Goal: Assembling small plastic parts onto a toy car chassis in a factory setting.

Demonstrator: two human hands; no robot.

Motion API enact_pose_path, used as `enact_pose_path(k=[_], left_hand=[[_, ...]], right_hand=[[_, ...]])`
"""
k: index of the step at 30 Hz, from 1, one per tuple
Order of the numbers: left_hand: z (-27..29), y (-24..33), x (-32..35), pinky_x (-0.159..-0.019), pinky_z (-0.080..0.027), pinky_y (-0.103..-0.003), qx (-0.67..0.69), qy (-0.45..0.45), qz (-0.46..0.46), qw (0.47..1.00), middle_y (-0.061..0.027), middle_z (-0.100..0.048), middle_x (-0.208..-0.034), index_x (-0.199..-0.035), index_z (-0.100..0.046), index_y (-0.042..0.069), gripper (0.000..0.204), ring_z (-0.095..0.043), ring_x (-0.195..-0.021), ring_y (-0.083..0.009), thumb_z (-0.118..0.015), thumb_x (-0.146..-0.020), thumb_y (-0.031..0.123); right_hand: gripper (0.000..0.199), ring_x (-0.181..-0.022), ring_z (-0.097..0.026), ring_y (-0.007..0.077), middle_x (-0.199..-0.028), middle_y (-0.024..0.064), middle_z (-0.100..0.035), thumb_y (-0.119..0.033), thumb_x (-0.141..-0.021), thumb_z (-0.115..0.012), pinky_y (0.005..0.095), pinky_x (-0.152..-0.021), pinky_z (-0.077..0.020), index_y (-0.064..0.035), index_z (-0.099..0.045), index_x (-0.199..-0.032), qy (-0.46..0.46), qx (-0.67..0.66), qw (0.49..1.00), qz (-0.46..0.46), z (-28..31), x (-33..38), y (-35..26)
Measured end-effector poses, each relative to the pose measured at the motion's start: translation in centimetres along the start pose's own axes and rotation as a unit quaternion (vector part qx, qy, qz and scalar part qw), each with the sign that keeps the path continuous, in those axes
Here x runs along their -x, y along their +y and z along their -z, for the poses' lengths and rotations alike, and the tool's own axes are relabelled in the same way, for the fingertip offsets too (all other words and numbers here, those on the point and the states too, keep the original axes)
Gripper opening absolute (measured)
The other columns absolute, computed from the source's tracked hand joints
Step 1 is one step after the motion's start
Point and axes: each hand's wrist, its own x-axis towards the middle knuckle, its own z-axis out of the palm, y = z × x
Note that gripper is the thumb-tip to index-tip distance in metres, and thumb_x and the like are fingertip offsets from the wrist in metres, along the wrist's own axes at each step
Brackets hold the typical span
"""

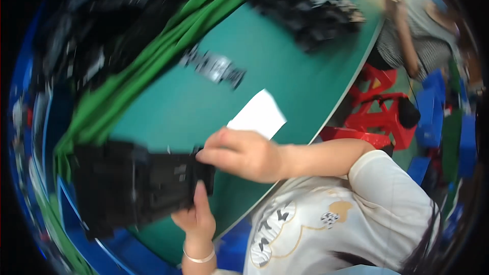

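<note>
My right hand [239,153] reaches in from the right and pinches the near edge of a black flat piece [147,183] that lies on the green table [285,66]. My left hand [196,216], with a thin bracelet at the wrist, grips the same edge from below, thumb pointing up against it. The black piece is blurred, and I cannot tell whether it is a single item or a stack. Just beyond my right hand lies a white sheet of paper [257,114].
Small black-and-white tags [214,66] lie mid-table beside a long fold of green cloth [153,56]. A pile of black pieces [310,5] sits at the far end. Another person in a striped top [417,30] stands past the table edge, near red stools [377,107] and blue crates [438,102].
</note>
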Motion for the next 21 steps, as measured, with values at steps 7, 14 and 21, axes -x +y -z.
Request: enact_pose_path(k=[7,14,21], left_hand=[[-0.5,-1.4,1.4,-0.085,-0.038,-0.035,-0.030,0.030,-0.106,0.993,-0.0165,-0.045,-0.110,-0.115,-0.031,-0.007,0.040,-0.048,-0.097,-0.0246,-0.049,-0.079,-0.001],[-2.4,0.9,2.0,-0.083,-0.038,-0.034,-0.079,-0.060,-0.094,0.991,-0.0163,-0.048,-0.104,-0.108,-0.040,-0.007,0.029,-0.048,-0.096,-0.0270,-0.046,-0.082,0.006],[-3.1,2.0,1.8,-0.079,-0.040,-0.031,-0.316,-0.073,-0.111,0.939,-0.0130,-0.053,-0.100,-0.104,-0.048,-0.003,0.027,-0.051,-0.090,-0.0222,-0.052,-0.080,0.009]], right_hand=[[0.021,-0.068,-0.051,0.0097,-0.075,0.0051,-0.050,-0.018,-0.082,-0.051,0.0229,-0.059,-0.0424,-0.0022,-0.042,-0.091,-0.037,-0.376,0.866,-0.327,1.0,1.7,-2.3],[0.018,-0.062,-0.047,0.0114,-0.070,0.0053,-0.045,-0.018,-0.084,-0.047,0.0261,-0.055,-0.0382,-0.0011,-0.044,-0.078,-0.020,-0.358,0.888,-0.287,1.8,2.8,-1.8],[0.019,-0.062,-0.046,0.0121,-0.071,0.0047,-0.045,-0.019,-0.083,-0.047,0.0265,-0.056,-0.0369,-0.0015,-0.046,-0.076,0.018,-0.396,0.877,-0.271,3.3,3.6,-0.9]])
